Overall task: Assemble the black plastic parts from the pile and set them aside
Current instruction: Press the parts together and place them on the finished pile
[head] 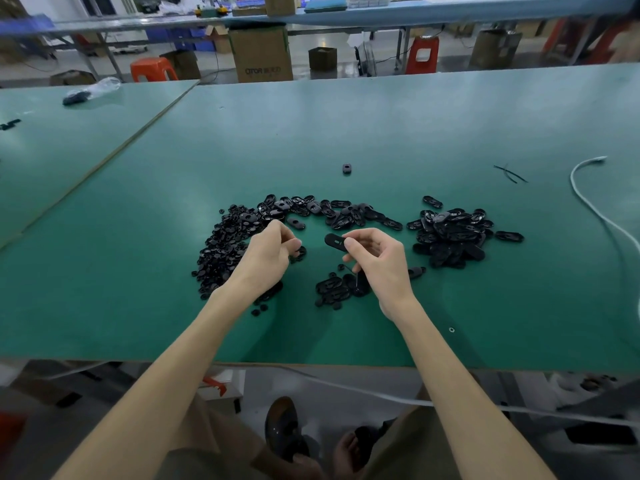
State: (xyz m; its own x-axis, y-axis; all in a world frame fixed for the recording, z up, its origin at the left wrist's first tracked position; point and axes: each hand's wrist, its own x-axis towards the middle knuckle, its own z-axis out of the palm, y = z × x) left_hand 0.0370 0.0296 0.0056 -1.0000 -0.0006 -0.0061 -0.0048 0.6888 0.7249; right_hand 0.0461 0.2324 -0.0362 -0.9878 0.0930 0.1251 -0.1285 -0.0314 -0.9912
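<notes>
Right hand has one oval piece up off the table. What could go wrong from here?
1. The right hand pinches the oval part by one end; it could slip and fall into the near pile below.
2. The right pile and back row lie close together, so finished and loose pieces could get mixed.
3. The left hand and its wrist hang over the small round parts and could scatter them.

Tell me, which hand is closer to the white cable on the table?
The right hand, which pinches a black oval piece. The white cable lies off to its right; the left hand is on its other side, farther away.
</notes>
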